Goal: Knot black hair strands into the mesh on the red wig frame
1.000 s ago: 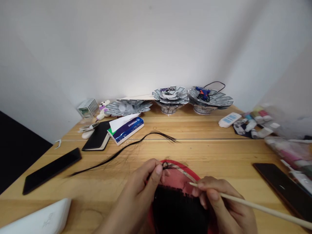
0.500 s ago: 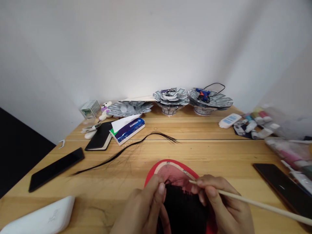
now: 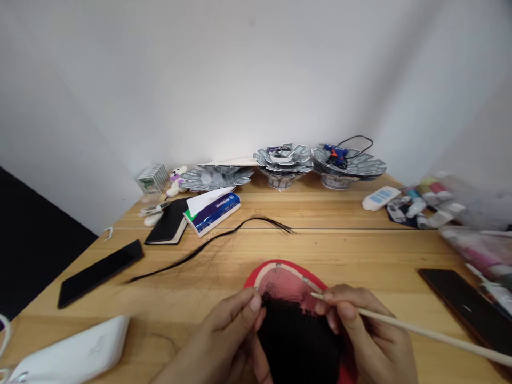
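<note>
A red dome-shaped block (image 3: 266, 268) carries a fine mesh wig base (image 3: 280, 281) with a pale band along its front edge. Black hair (image 3: 298, 341) covers the nearer part of the mesh. My left hand (image 3: 240, 320) is closed at the left side of the mesh, thumb and forefinger pinching dark hair strands. In my right hand (image 3: 356, 325) is a thin pale wooden stick (image 3: 432, 337), gripped near its tapered tip. That tip points left, just above the mesh; any fine metal end is too small to make out.
A long loose lock of hair (image 3: 192, 255) lies across the table. Left are a black phone (image 3: 100, 272), white power bank (image 3: 76, 349), notebook (image 3: 168, 223) and tissue pack (image 3: 214, 213). Paper bowls (image 3: 282, 173), one holding a glue gun (image 3: 336, 154), line the wall. Right is a dark phone (image 3: 464, 298).
My left hand has shifted slightly left and flattened, still pinching strands. The right hand and stick stay nearly in place. The whole view has moved slightly, showing a white cable at the left edge.
</note>
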A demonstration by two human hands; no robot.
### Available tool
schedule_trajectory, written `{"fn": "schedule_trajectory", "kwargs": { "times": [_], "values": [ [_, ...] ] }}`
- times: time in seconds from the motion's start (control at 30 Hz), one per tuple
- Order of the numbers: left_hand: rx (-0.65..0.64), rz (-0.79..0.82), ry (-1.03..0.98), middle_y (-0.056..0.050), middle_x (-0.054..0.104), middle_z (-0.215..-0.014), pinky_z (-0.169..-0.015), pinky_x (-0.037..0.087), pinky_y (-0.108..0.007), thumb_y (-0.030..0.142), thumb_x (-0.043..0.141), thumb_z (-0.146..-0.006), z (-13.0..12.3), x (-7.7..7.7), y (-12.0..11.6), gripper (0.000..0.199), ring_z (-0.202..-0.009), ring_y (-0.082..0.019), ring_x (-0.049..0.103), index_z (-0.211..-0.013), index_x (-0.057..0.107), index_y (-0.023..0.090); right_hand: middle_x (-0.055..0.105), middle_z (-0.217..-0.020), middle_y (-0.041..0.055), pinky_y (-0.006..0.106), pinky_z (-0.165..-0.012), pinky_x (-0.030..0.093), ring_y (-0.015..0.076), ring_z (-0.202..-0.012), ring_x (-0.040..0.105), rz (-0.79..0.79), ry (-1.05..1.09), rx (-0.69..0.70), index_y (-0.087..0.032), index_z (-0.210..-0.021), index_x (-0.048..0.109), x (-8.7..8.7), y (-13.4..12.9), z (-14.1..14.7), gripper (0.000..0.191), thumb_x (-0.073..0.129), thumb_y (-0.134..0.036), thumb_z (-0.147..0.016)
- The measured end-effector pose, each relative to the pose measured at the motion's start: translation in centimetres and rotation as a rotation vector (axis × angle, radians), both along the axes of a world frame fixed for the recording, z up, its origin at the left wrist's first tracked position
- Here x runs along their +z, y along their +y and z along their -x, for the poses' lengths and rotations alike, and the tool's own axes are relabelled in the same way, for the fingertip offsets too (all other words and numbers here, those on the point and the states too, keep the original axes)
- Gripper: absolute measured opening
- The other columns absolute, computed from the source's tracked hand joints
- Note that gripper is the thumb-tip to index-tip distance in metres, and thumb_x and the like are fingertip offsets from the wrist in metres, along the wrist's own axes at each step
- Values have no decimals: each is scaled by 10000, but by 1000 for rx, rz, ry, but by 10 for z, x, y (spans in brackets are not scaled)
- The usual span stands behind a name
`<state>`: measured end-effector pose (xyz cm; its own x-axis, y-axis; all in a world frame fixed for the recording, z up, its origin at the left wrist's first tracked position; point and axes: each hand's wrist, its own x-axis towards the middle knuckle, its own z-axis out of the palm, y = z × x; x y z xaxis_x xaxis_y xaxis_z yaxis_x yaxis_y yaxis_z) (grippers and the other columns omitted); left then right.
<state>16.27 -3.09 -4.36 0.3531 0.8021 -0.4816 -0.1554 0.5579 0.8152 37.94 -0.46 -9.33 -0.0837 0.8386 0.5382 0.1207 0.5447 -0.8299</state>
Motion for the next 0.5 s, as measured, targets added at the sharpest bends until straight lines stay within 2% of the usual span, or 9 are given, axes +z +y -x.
{"fn": "schedule_trajectory", "kwargs": {
  "times": [0.1,0.23,0.3,0.4,0.5],
  "values": [
    [-11,-8,-2,104,412,-398,-361,99,-183,599,607,-879,0,4,1,438,-307,-27,208,-723,495,207,721,-731,19,181,-490,535,120,-525,619,5,-8,13,-250,-937,704,1,0,0,174,546,-259,-1009],
    [140,-68,-33,69,441,-602,-438,251,-145,615,790,-705,-1,11,3,494,-475,-35,308,-683,553,183,705,-723,17,184,-490,526,118,-520,615,13,-5,0,-244,-911,697,0,-1,1,178,549,-267,-1007],
    [176,-123,-31,49,462,-651,-495,325,-150,643,800,-668,-2,13,4,509,-543,-58,360,-680,581,183,682,-693,8,189,-487,516,121,-519,608,17,-18,-12,-248,-914,694,-2,-1,0,179,544,-274,-1009],
    [196,-221,50,52,440,-624,-511,327,-148,641,735,-754,-1,15,5,466,-554,-70,337,-714,621,191,661,-690,0,202,-503,510,125,-537,605,13,-46,-19,-257,-957,692,-3,-1,-1,172,530,-265,-1014],
    [230,-429,147,40,484,-645,-551,352,-161,588,689,-832,0,14,5,411,-596,-86,394,-719,641,196,646,-682,-5,204,-497,498,122,-531,594,-33,-40,-22,-255,-960,691,0,0,0,164,536,-261,-1012]
  ]
}}
